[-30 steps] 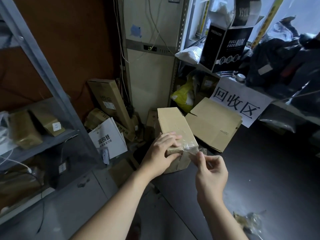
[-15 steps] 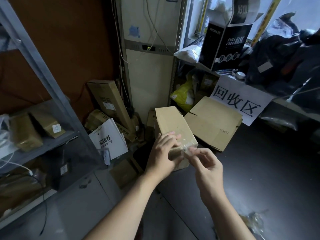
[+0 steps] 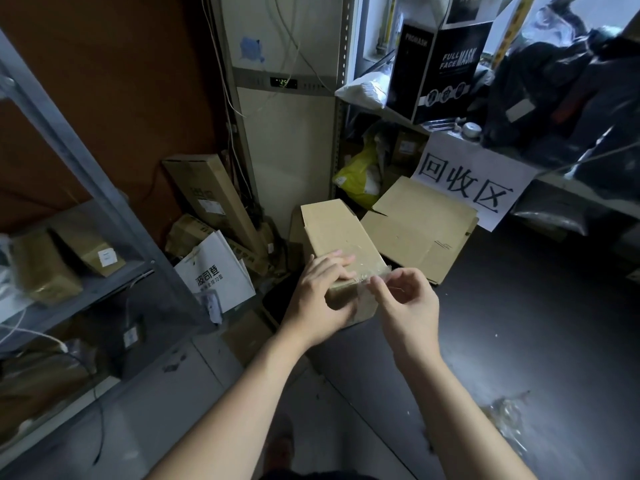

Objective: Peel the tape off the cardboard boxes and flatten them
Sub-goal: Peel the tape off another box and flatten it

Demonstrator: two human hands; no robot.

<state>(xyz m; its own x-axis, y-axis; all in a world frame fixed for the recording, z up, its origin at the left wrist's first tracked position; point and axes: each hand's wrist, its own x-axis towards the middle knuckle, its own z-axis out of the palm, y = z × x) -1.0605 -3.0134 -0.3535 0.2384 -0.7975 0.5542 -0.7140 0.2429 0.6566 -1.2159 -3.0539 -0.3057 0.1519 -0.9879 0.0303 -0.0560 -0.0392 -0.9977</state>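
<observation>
Gripping the near end of the cardboard box (image 3: 336, 233) with the left hand (image 3: 322, 299), fingers (image 3: 341, 262) curled over its top. Pinching clear tape (image 3: 367, 276) at the box's near right corner with the right hand (image 3: 407, 301), fingertips together. Just behind the box, rightward: a flattened carton (image 3: 422, 223).

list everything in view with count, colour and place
cardboard box: 1, brown, centre, held
clear tape: 1 strip, transparent, box's near top edge
opened carton: 1, brown, right behind the box
paper sign: 1, white, black characters, right shelf edge
mask box: 1, black, on that shelf
plastic bag: 1, yellow, under that shelf
paper bag: 1, white, floor left
tape wad: 1, clear, floor lower right
left grip: 1 hand, holds the box
right grip: 1 hand, pinches the tape
</observation>
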